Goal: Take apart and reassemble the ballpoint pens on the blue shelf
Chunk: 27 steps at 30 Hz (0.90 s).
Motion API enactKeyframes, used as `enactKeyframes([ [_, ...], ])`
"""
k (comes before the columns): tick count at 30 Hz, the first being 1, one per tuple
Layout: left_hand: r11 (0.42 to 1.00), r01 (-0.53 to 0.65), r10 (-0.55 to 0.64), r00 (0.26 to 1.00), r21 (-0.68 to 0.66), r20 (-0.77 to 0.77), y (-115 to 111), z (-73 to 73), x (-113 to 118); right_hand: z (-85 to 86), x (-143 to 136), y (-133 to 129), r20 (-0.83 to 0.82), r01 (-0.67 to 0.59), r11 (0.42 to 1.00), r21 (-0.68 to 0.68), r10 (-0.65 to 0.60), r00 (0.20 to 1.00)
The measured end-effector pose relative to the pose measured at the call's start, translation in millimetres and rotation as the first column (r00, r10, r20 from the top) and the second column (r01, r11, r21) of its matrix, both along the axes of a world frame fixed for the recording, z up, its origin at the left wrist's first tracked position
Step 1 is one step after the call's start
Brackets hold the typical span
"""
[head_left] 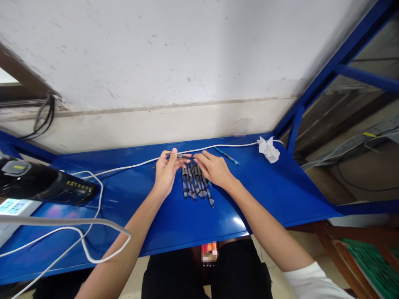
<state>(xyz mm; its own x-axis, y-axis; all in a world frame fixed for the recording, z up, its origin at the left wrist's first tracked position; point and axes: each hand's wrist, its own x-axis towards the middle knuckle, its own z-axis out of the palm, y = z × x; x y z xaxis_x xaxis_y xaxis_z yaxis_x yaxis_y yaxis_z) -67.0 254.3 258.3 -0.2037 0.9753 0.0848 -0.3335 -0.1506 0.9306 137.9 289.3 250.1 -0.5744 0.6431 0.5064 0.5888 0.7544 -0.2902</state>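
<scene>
Seen from the head camera, a person sits at a blue bench (274, 191) that stands against a pale wall, and a row of dark pens (195, 182) lies near the middle of the bench, side by side and touching each other, with their tips toward the person. I use this row as the landmark. The left hand (166, 171) rests just to the left of the row, and the right hand (214, 168) lies over its right side, with the fingers spread across the far ends of the pens. Just behind the row, both hands pinch one single pen (180, 155) between the fingertips; it lies crosswise to the row, the left hand at one end and the right hand at the other. Both hands are half closed around this pen, not made into fists. Behind the row a white cable (131, 167) runs along the back of the bench. A blue pen (227, 156) lies alone to the right and behind the row, and further right is a crumpled white tissue (268, 149). Far to the left of the row lies a black tool (46, 185) with yellow letters, and beside it a white power strip (14, 206) at the bench edge.
</scene>
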Motion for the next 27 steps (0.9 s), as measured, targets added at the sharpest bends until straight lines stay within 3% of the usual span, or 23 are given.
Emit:
enactKeyframes([
  [12, 0.987, -0.145, 0.146, 0.989, 0.066, -0.014, 1.0, 6.1, -6.4, 3.4, 5.4, 3.4, -0.011, 0.035, 0.999, -0.038, -0.035, 0.999],
  [27, 0.999, 0.016, -0.014, 0.998, 0.043, -0.055, -2.5, -1.0, 5.9, 1.0, 0.2, -1.3, -0.097, -0.039, 0.995, -0.094, 0.030, 0.995],
])
